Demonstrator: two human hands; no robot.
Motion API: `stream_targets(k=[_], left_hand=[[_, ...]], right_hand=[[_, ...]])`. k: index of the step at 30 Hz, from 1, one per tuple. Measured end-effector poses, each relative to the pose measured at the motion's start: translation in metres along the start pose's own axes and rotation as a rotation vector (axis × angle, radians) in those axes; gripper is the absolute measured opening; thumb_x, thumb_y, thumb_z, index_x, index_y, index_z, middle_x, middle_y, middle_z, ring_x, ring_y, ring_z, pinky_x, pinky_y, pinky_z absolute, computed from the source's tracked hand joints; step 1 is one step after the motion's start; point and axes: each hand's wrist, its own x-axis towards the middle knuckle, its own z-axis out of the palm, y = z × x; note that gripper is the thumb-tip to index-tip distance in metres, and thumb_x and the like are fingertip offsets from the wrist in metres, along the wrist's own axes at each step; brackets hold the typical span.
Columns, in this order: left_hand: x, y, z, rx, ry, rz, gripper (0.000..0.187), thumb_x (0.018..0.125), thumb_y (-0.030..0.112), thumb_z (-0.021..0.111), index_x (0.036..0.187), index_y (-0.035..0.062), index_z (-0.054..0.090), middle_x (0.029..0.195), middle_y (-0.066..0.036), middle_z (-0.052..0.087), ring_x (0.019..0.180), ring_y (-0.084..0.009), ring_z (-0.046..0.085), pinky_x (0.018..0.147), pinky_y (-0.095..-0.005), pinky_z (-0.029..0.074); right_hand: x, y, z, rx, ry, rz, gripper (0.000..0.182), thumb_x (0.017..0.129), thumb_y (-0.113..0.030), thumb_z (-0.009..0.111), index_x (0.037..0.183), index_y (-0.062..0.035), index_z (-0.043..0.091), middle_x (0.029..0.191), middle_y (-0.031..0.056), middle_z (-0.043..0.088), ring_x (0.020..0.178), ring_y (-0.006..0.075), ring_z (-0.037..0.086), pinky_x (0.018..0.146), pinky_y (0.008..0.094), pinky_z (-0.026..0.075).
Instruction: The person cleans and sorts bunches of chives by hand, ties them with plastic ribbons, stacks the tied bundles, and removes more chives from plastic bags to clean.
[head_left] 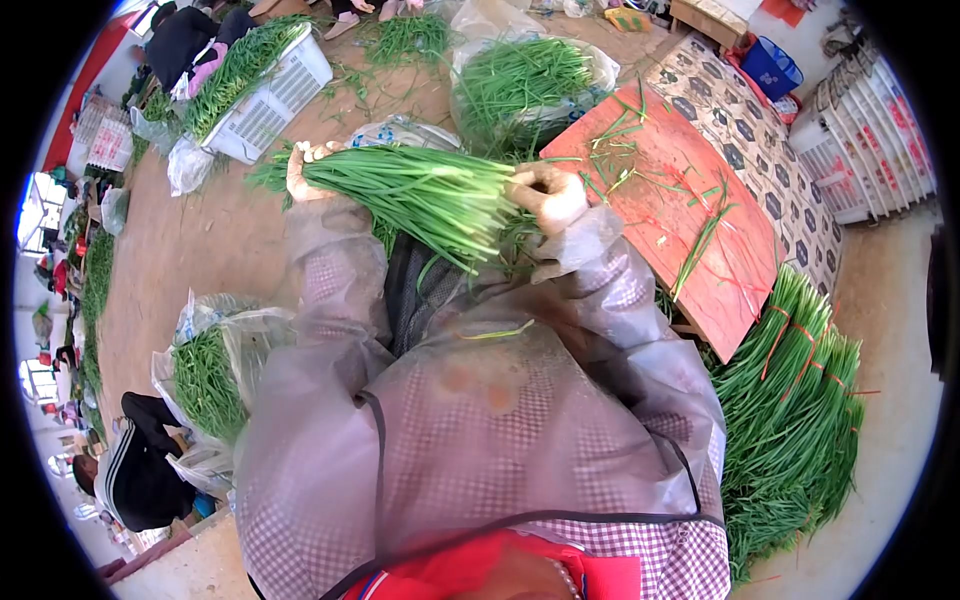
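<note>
A loose bunch of garlic chives [420,190] is stretched between my two hands in front of my chest, its leafy tips to the left and pale stem ends to the right. My left hand [308,172] is closed around the leafy end. At the stem ends, my right hand [550,197] is curled with its fingers against the stalks; some fingertips are hidden. Just right of that hand stands a red board [690,215] with loose chive stalks [705,245] and thin red ties scattered on it.
Tied chive bundles [790,420] are piled at the right. Behind my hands stands a bag of chives [525,85]; another bag [210,385] sits at the left. A white crate [270,105], stacked crates [865,140] and a blue bucket [772,68] are farther off. Other people [145,470] are nearby.
</note>
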Motion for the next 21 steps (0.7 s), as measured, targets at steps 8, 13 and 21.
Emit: stream_targets(k=[8,13,21], left_hand=[[0.008,0.027,-0.003,0.153,0.221,0.152,0.027,0.087,0.023,0.047,0.063,0.0096,0.049,0.06,-0.005,0.052,0.07,-0.0268,0.053,0.073,-0.0432,0.047],[0.03,0.021,-0.018,0.152,0.173,0.142,0.028,0.089,0.022,0.044,0.065,0.0089,0.051,0.061,-0.008,0.053,0.071,-0.0264,0.053,0.083,-0.0467,0.046],[0.012,-0.024,0.034,0.148,0.388,0.182,0.03,0.089,0.022,0.041,0.063,0.0091,0.041,0.058,-0.006,0.043,0.067,-0.0254,0.045,0.072,-0.0404,0.045]], right_hand=[[-0.022,0.029,-0.092,-1.814,-0.163,0.32,0.041,0.071,-0.03,0.068,0.1,-0.0019,0.062,0.093,0.0163,0.065,0.086,0.0305,0.064,0.073,0.0389,0.052],[-0.028,0.04,-0.025,-0.641,-0.328,-0.077,0.09,0.066,-0.047,0.078,0.128,0.0051,0.04,0.117,0.0211,0.056,0.11,0.0364,0.055,0.092,0.044,0.045],[-0.006,0.069,0.037,0.998,-0.363,0.482,0.023,0.082,-0.02,0.066,0.099,-0.0057,0.059,0.065,-0.0032,0.047,0.047,0.0079,0.038,0.045,0.0256,0.033]])
